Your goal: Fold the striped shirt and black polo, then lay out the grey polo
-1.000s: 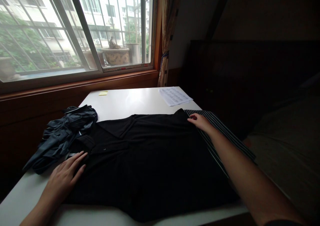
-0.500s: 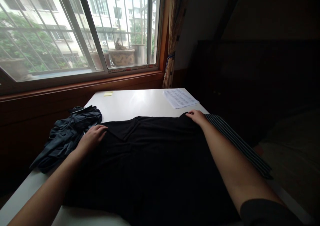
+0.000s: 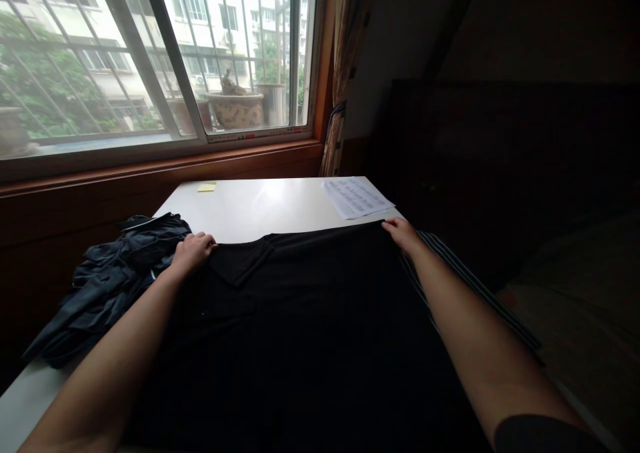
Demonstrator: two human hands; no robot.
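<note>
A black garment (image 3: 310, 306) lies spread over the white table (image 3: 250, 206), with a sleeve-like flap (image 3: 240, 259) folded over near its far left part. At the garment's far left corner, my left hand (image 3: 193, 249) is closed on the cloth. My right hand (image 3: 400, 233) pinches the far right corner, and the far edge runs nearly straight between both hands. Beside my left hand is a crumpled pile of dark blue-grey clothing (image 3: 110, 293). Striped dark cloth (image 3: 465, 273) shows beyond my right forearm.
Printed sheets of paper (image 3: 355, 198) lie at the table's far right corner. A yellow sticky note (image 3: 207, 187) is at the far left. Behind the table are a barred window (image 3: 240, 53) and a tied curtain (image 3: 337, 106).
The garment's far edge is pulled straighter and its wrinkles are smoother. My left hand has moved slightly up and closed on the corner; my right hand has shifted a little to the right.
</note>
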